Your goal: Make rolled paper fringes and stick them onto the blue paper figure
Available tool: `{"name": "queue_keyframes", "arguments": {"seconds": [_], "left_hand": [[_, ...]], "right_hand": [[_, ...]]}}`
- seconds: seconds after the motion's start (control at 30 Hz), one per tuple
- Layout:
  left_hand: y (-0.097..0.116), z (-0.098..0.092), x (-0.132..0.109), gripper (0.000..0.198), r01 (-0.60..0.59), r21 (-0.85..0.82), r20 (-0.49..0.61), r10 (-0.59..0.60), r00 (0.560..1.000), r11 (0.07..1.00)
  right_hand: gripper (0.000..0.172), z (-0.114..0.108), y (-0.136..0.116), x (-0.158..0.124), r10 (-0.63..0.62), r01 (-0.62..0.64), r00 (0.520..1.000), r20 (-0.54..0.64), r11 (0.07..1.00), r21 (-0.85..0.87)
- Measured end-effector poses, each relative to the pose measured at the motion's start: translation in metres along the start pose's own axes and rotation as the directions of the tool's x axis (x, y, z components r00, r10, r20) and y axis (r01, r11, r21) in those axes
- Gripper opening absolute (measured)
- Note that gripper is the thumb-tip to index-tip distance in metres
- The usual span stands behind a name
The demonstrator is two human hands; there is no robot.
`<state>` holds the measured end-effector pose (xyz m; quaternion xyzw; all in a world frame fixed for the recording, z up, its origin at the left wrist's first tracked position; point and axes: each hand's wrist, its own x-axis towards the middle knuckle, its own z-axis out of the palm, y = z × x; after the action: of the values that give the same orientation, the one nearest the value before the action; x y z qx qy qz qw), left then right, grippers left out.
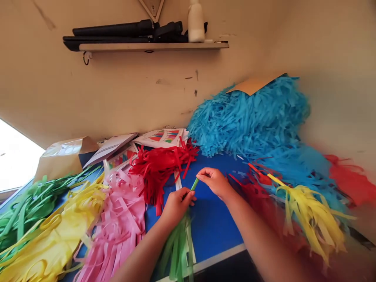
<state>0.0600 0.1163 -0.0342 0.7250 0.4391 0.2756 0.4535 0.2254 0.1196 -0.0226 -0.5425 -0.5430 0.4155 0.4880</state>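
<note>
My left hand [176,204] is closed around the rolled top of a green paper tassel [178,246], whose cut strips hang down toward the table's front edge. My right hand [214,181] pinches the tip of the same green roll from the right. Both hands hover over the blue tabletop [211,219]. A pile of red paper fringe [158,166] lies just behind my left hand.
Pink fringe [117,219], yellow fringe [49,235] and green strips [26,207] lie at the left. A big heap of blue fringe [249,117] fills the right corner, with a yellow tassel [308,215] and red fringe [349,176]. Printed sheets [163,137] and a brown bag [64,154] sit behind. A shelf [147,45] hangs above.
</note>
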Motion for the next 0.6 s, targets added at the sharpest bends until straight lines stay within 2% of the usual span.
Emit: {"name": "queue_keyframes", "arguments": {"seconds": [0.13,0.23,0.33,0.43,0.47,0.5,0.53,0.6], "left_hand": [[0.002,0.000,0.000,0.032,0.014,-0.043,0.012,-0.013,1.000,0.999],[0.004,-0.002,-0.002,0.042,0.026,-0.195,0.015,-0.024,1.000,0.980],[0.002,-0.004,-0.003,0.061,0.026,-0.376,-0.022,-0.037,0.999,0.926],[-0.003,-0.007,-0.001,0.054,-0.092,-0.337,-0.188,0.029,0.982,0.937],[-0.004,-0.008,-0.001,0.047,-0.179,-0.259,-0.285,0.101,0.953,0.949],[-0.004,-0.009,-0.001,0.040,-0.278,-0.152,-0.391,0.201,0.898,0.948],[-0.002,-0.011,-0.002,0.032,-0.376,-0.025,-0.487,0.317,0.814,0.926],[0.008,-0.017,-0.007,0.019,-0.521,0.231,-0.599,0.542,0.589,0.822]], "right_hand": [[0.016,0.000,-0.005,0.001,-0.014,0.014,1.000,-0.024,1.000,-0.015],[0.014,0.000,-0.021,-0.001,-0.041,0.039,0.998,-0.052,0.999,-0.033],[0.017,-0.006,-0.053,-0.013,-0.080,0.072,0.988,-0.132,0.995,-0.065],[0.022,-0.016,-0.094,-0.042,-0.201,0.158,0.943,-0.266,0.972,-0.176],[0.023,-0.021,-0.106,-0.055,-0.285,0.206,0.906,-0.313,0.943,-0.263],[0.024,-0.026,-0.118,-0.069,-0.367,0.242,0.863,-0.347,0.904,-0.353],[0.024,-0.033,-0.127,-0.083,-0.428,0.258,0.825,-0.369,0.866,-0.428],[0.024,-0.052,-0.137,-0.109,-0.461,0.220,0.793,-0.398,0.826,-0.519]]}}
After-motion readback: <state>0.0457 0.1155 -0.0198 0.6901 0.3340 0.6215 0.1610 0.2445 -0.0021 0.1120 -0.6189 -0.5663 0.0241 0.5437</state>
